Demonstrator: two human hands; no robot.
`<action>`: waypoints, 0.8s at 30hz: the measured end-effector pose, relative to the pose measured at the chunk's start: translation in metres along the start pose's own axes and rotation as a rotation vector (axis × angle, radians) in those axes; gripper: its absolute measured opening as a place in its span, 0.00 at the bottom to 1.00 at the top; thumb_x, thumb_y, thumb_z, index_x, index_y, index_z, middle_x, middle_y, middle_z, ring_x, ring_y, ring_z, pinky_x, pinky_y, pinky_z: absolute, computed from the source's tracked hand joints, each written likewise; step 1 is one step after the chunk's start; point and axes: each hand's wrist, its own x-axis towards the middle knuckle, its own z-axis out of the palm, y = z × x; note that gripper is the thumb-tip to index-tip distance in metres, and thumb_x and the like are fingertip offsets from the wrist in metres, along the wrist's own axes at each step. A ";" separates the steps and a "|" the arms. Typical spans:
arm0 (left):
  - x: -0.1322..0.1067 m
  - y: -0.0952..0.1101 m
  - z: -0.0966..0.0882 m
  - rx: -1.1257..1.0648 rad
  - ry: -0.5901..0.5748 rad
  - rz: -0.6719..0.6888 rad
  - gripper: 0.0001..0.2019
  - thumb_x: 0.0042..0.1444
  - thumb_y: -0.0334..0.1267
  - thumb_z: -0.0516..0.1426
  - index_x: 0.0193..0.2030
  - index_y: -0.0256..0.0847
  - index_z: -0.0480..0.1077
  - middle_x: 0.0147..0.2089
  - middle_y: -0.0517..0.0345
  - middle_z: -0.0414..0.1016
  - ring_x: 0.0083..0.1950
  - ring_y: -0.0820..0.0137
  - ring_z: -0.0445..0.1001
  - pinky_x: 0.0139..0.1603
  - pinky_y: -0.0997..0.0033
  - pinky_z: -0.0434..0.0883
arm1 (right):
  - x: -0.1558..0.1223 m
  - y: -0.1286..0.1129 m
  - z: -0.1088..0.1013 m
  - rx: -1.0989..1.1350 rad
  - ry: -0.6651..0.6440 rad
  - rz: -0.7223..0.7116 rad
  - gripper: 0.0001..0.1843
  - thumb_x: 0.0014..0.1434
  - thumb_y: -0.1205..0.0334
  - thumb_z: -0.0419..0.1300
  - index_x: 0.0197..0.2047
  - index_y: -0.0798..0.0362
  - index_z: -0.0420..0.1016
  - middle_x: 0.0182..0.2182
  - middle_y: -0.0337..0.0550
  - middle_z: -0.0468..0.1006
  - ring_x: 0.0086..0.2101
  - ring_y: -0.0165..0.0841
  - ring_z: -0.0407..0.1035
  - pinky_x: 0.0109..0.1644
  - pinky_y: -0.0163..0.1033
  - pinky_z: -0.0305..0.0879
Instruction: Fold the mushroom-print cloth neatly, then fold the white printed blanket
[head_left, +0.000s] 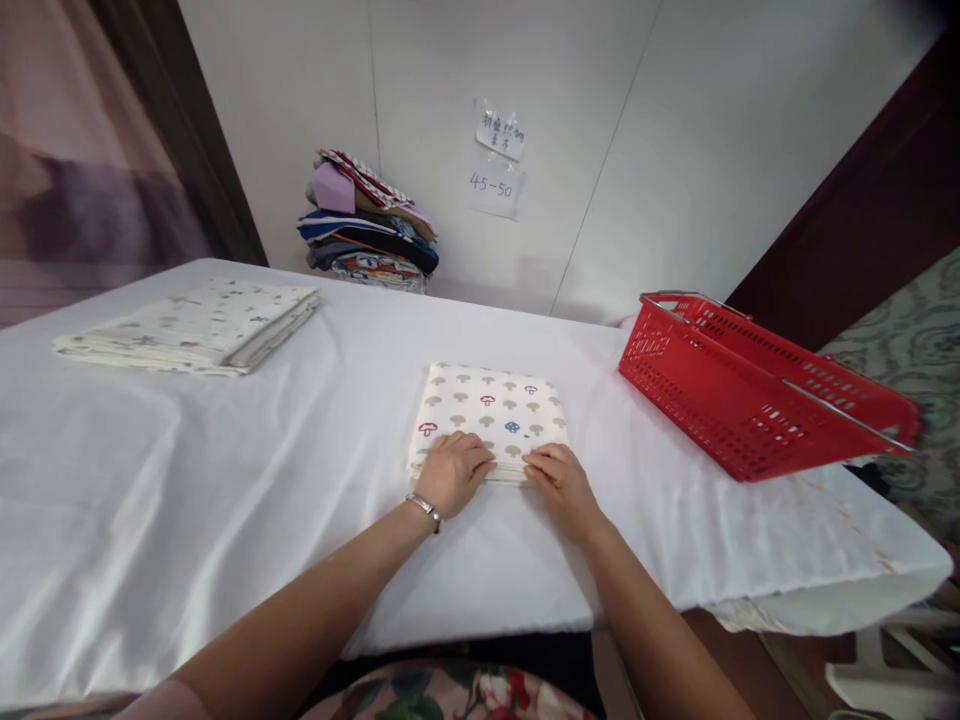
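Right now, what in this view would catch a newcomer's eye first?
Probably the bright red basket, on the right side of the white-covered table. Next comes the folded mushroom-print cloth near the middle, with the left hand and right hand at its near edge. The colourful pile of fabrics also stands out against the pale wall, at the table's far edge, left of centre.
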 end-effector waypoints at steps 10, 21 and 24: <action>0.003 0.006 -0.002 -0.032 -0.005 -0.084 0.10 0.58 0.38 0.50 0.31 0.43 0.72 0.34 0.60 0.71 0.37 0.69 0.65 0.41 0.64 0.59 | 0.015 0.001 -0.014 0.040 -0.203 0.055 0.12 0.58 0.65 0.53 0.41 0.45 0.76 0.37 0.40 0.73 0.41 0.33 0.65 0.46 0.40 0.63; -0.003 0.004 0.000 0.044 0.051 0.078 0.12 0.60 0.38 0.48 0.34 0.42 0.72 0.35 0.57 0.71 0.39 0.69 0.64 0.41 0.65 0.59 | -0.003 0.000 -0.003 -0.220 0.023 -0.182 0.13 0.61 0.68 0.48 0.44 0.51 0.72 0.37 0.46 0.72 0.38 0.36 0.63 0.42 0.44 0.62; -0.005 0.003 0.000 0.067 0.047 0.108 0.12 0.61 0.39 0.48 0.35 0.42 0.72 0.35 0.56 0.71 0.39 0.68 0.64 0.40 0.65 0.59 | -0.006 0.001 -0.003 -0.211 0.020 -0.208 0.13 0.62 0.66 0.49 0.45 0.50 0.71 0.37 0.46 0.72 0.38 0.36 0.64 0.43 0.44 0.62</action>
